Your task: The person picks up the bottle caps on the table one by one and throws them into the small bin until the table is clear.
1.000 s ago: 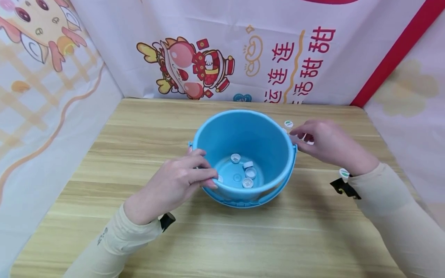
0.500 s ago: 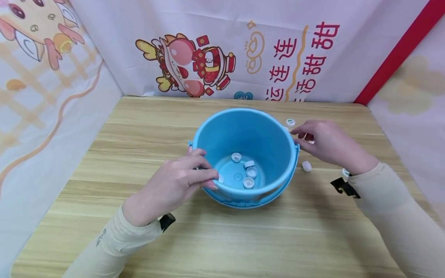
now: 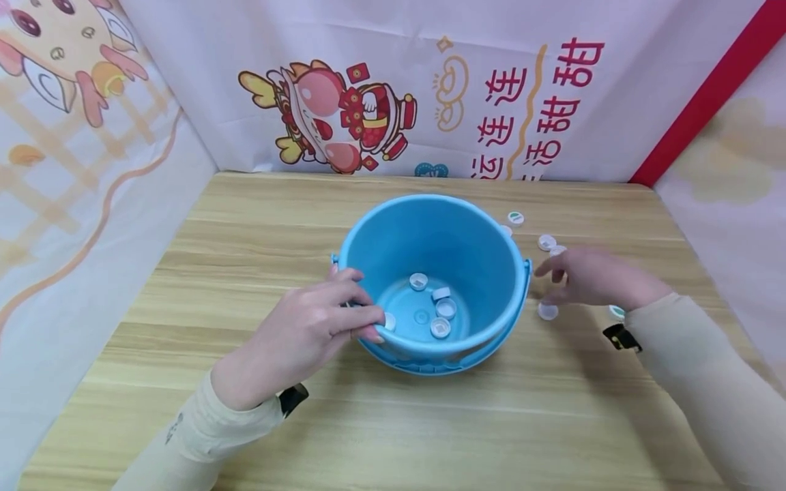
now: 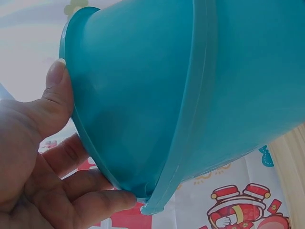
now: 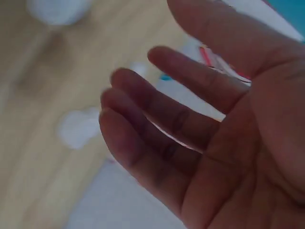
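Observation:
My left hand (image 3: 301,335) grips the near-left rim of a light blue plastic bucket (image 3: 424,232). In the left wrist view the thumb (image 4: 56,88) lies against the rim while the other fingers rest along its edge. Several small white bottle caps (image 3: 440,328) lie on the bucket's bottom; another white cap (image 3: 389,321) shows beside the left fingertips. To the right of the bucket hovers my right hand (image 3: 592,279), fingers loosely bent and palm holding nothing. Just below its fingertips a white cap (image 3: 548,311) is on or near the table.
More caps lie on the wooden table (image 3: 430,429) right of the bucket: a green-marked one (image 3: 516,218) at the back, a white one (image 3: 547,242) by the right hand. Another green-marked cap (image 3: 617,313) sits near the right wrist. The bucket handle (image 3: 430,369) hangs down in front.
A white cap has dropped from beneath my right hand, which has moved away from the rim, right and towards me, with fingers spread apart. My left hand still holds the bucket.

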Available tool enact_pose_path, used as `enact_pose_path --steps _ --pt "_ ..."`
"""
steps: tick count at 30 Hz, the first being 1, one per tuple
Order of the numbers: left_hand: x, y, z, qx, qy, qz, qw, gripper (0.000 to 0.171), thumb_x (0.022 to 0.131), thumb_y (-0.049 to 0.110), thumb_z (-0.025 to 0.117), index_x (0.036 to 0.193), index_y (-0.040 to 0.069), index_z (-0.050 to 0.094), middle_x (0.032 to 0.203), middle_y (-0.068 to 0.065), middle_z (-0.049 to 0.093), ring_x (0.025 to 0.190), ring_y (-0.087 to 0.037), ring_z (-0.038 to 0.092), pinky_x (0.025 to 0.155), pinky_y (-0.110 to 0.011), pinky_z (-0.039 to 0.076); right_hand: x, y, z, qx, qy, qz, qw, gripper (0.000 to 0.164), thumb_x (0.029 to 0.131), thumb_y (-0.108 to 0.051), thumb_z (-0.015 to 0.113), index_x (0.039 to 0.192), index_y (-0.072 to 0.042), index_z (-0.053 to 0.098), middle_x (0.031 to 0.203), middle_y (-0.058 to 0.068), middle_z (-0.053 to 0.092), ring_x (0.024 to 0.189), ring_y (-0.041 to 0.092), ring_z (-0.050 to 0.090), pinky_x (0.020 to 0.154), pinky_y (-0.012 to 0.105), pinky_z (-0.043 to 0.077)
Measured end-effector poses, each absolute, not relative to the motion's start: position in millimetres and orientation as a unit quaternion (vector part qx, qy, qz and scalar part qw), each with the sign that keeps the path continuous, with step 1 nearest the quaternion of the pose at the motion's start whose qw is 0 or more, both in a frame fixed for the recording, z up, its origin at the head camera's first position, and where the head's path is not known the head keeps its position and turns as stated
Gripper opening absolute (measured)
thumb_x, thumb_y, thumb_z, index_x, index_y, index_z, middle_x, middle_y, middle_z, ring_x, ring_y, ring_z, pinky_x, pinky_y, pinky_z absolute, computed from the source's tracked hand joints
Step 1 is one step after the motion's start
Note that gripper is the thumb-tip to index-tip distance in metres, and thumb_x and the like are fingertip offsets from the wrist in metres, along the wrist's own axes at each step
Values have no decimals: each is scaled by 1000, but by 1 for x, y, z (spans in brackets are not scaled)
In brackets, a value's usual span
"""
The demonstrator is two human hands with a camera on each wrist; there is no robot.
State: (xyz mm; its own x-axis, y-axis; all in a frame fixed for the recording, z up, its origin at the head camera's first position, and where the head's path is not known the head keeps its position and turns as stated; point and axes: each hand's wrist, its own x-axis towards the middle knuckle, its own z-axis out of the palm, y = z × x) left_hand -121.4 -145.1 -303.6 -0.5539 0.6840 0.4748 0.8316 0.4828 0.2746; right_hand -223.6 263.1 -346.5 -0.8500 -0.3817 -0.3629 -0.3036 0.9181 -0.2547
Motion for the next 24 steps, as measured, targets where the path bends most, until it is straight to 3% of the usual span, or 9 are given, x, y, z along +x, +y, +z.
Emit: enact_pose_path --steps 4,14,18,24 --pt "-121 -145 -302 -448 -847 -243 152 26 79 22 81 103 12 79 95 -5 69 114 -34 64 101 -55 39 -220 271 -366 -176 945 -101 256 56 77 -43 85 123 -14 70 104 5 67 90 23 61 77 47 56" --pt "-119 -145 -300 -439 -853 -242 146 27 77 20 82 103 13 79 94 -4 70 114 -33 64 102 -54 40 -215 269 -381 -169 948 -119 240 20 90 -13 74 109 -12 72 97 2 67 88 22 61 80 48 56" --pt "-120 -145 -300 -439 -853 -244 144 25 78 20 82 103 13 79 94 -4 70 115 -33 63 102 -54 40 -213 270 -375 -174 955 -119 207 17 90 -10 73 107 -10 73 97 3 68 89 23 63 80 49 56" --pt "-119 -145 -299 -436 -856 -242 140 26 78 20 82 103 13 79 95 -4 70 116 -34 62 102 -54 40 -216 270 -345 -190 966 -129 120 32 84 -10 78 112 2 70 92 9 68 79 21 62 72 44 59"
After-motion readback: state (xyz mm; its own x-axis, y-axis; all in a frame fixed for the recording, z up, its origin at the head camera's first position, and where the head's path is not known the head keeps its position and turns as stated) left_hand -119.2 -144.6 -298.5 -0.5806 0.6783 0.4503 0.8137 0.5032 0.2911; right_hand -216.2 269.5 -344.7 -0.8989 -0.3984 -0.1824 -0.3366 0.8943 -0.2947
